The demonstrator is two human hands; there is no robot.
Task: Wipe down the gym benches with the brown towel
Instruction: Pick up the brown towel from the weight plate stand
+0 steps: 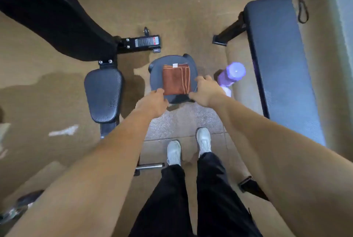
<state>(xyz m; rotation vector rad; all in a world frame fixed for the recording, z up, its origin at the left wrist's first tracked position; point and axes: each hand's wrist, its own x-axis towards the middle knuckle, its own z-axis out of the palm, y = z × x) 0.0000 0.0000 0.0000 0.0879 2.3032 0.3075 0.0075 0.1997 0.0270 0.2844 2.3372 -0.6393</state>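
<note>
Lifting towel [176,80] off stool [155,76]
Pinch the corner nearest each grip, lift evenly; right grip [206,91] wide, left grip [152,103] state unclear.

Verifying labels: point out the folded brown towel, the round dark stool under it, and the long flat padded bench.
folded brown towel [175,82], head view, its centre.
round dark stool [155,77], head view, bare seat left of towel.
long flat padded bench [277,55], head view, middle of pad.
</note>
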